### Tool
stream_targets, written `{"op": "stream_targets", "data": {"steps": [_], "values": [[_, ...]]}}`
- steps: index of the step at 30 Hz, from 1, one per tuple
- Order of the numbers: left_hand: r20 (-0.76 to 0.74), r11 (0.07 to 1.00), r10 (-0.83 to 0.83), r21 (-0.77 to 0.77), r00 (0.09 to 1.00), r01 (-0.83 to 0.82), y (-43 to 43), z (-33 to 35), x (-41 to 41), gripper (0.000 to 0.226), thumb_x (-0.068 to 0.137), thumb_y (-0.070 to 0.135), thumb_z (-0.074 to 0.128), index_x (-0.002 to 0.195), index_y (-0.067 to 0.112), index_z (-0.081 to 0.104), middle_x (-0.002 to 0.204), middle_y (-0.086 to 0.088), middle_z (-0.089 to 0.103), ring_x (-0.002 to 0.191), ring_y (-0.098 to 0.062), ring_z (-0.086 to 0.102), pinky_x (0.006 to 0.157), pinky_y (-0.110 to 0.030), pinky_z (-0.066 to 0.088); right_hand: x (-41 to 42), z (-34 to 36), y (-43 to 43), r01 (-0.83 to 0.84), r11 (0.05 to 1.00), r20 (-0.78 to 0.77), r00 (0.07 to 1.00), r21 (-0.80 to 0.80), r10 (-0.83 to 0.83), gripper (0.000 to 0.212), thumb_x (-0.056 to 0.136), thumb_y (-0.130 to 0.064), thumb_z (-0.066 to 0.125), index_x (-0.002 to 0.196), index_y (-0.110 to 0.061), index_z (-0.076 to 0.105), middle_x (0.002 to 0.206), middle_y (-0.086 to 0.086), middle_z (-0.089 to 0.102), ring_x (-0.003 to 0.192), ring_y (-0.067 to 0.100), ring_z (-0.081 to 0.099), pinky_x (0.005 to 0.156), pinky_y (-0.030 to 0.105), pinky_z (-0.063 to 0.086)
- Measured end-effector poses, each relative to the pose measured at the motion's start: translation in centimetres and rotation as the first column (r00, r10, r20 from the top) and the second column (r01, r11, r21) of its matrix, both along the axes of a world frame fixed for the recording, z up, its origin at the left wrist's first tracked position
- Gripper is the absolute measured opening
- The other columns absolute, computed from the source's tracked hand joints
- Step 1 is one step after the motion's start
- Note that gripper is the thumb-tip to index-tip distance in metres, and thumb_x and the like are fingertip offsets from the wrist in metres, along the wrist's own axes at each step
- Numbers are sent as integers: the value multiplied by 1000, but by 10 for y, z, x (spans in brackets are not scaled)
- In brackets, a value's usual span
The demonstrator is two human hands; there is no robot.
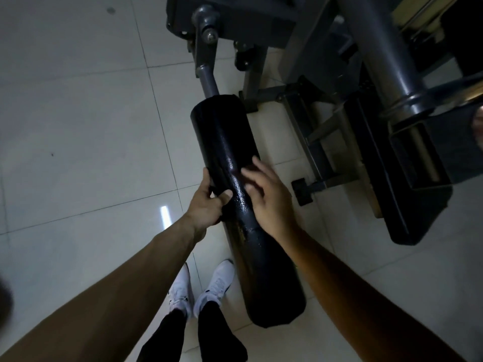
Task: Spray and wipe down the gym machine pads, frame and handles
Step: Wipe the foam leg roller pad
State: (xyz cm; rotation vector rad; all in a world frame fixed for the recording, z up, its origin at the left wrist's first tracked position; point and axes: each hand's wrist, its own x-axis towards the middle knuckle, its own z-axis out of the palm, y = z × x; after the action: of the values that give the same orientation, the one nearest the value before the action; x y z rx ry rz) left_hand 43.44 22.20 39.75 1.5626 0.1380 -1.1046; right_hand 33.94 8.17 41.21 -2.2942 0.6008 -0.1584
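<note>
Orientation: the black cylindrical vinyl roller pad (222,137) lies directly under and ahead of both hands. Its long axis runs from beside the white trainers (217,283) up and away to the grey steel lever arm (207,79) that enters its far end. The near end is free and points back at the person, slightly to their right. The far end points toward the dark grey machine frame (366,48).

The hands sit at about mid-length, apart, one on each side of the axis.
- Left hand (206,202): grips the left flank, thumb over the top, fingers curled round. A dark cloth may be bunched beneath it, but I cannot tell against the black cover.
- Right hand (266,194): fingers spread and relaxed on the top-right of the pad, holding nothing.

Both touch the pad, and neither is clearly nearer. The surface between them glistens with droplets.

Judgement: the wipe should travel along the axis, with the far half toward the lever arm and the near half toward the feet both left to cover. Pale tiled floor (78,126) lies below.
</note>
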Motion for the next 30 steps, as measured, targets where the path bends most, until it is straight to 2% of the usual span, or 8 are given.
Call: {"op": "stream_targets", "data": {"steps": [7, 10, 13, 15, 20, 25, 28, 30], "values": [[-13, 997, 69, 43, 998, -68, -3, 13, -6, 76, 102, 12, 62, 159, 45, 23, 129, 18, 57, 89, 3, 60, 71, -28, 56, -37, 32, -20, 355, 930, 26, 935, -101, -354, 66, 79, 1, 76, 139, -11, 52, 141, 9, 49, 125, 26, 58, 98, 35, 58], [-18, 995, 85, 49, 996, -84, -3, 14, -8, 77, 102, 13, 62, 160, 44, 22, 134, 13, 57, 82, 2, 59, 70, -29, 54, -30, 26, -6, 149, 969, -28, 987, -198, -158, 59, 83, -15, 81, 138, -14, 59, 141, 5, 59, 124, 25, 62, 101, 37, 55], [-21, 996, 81, 35, 996, -80, -1, 13, -9, 72, 102, 14, 62, 156, 46, 28, 123, 15, 60, 81, 1, 61, 75, -32, 56, -39, 5, 19, -51, 991, -74, 996, -120, 42, 68, 96, -36, 70, 157, -22, 42, 170, -1, 24, 152, 16, 33, 116, 26, 38], [-24, 997, 69, 30, 997, -68, 1, 11, -7, 69, 102, 14, 63, 150, 52, 31, 112, 18, 60, 78, 0, 61, 76, -33, 56, -44, -4, 19, -38, 999, -69, 997, -19, 37, 68, 102, -33, 60, 162, -34, 27, 174, -4, 3, 157, 16, 18, 117, 23, 35], [-28, 999, 45, 19, 999, -44, 3, 3, -5, 68, 101, 17, 64, 155, 46, 33, 135, 15, 59, 96, 2, 64, 73, -25, 59, -22, -9, 7, -136, 991, -39, 990, -17, 136, 66, 102, -13, 58, 161, -29, 32, 173, -5, 10, 156, 14, 22, 109, 2, 29], [-24, 997, 80, 18, 996, -80, 2, 5, -7, 78, 101, 17, 65, 161, 43, 22, 141, 15, 54, 103, -1, 62, 69, -21, 55, 90, -15, -10, -174, 975, 24, 984, -136, 178, 60, 100, -8, 60, 155, -25, 43, 171, 2, 17, 158, 26, 17, 121, 46, 38], [-42, 994, 110, 20, 993, -109, 2, 6, -8, 81, 99, 18, 68, 161, 41, 22, 147, 13, 51, 117, -10, 61, 77, -22, 56, 142, -17, -13, -142, 975, 19, 989, -169, 148, 57, 97, -5, 62, 149, -22, 49, 169, 7, 24, 158, 31, 13, 124, 54, 31], [-52, 992, 122, 12, 991, -122, 3, 8, -8, 80, 99, 17, 68, 161, 39, 24, 147, 13, 51, 114, -8, 60, 68, -17, 56, 132, -15, -15, -185, 964, 0, 982, -190, 189, 55, 96, -7, 62, 148, -21, 50, 167, 7, 27, 158, 31, 15, 123, 53, 31]]}}
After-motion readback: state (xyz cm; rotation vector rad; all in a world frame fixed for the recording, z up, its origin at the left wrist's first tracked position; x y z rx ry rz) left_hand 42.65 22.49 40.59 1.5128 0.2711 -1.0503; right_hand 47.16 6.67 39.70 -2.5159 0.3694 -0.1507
